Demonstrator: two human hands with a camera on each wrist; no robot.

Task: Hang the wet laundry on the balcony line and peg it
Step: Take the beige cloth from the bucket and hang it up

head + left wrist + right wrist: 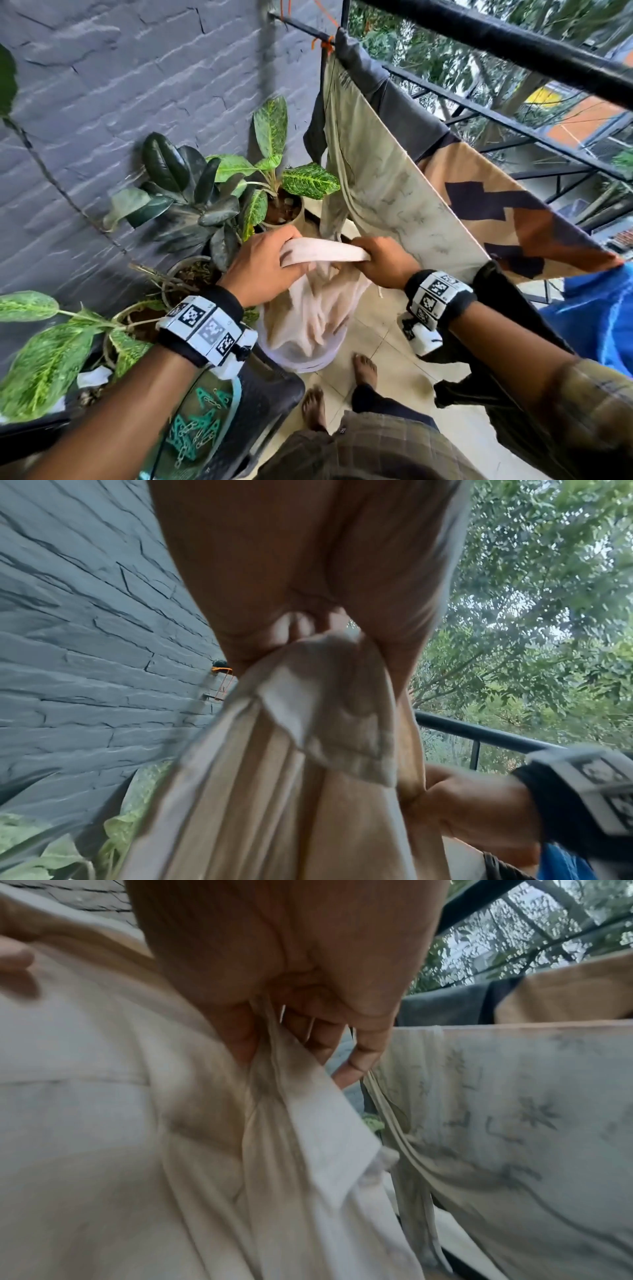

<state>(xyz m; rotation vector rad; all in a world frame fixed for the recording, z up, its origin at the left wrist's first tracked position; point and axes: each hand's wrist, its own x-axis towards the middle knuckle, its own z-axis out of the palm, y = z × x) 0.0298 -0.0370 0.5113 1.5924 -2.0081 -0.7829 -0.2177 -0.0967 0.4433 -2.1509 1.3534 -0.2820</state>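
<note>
Left hand [308, 569] grips cream cloth [308, 750].

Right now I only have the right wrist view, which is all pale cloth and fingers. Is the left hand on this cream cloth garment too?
Observer: Yes. In the head view the left hand grips the cream cloth garment at one end of its folded band, and the right hand grips the other end.
Operator: Is the rest of it out of its container?
Observer: No. Its lower part hangs down into a pale round plastic bucket on the tiled floor.
Operator: Where are the pegs?
Observer: Teal plastic pegs lie in a heap below the left forearm, left of the bucket.
</note>
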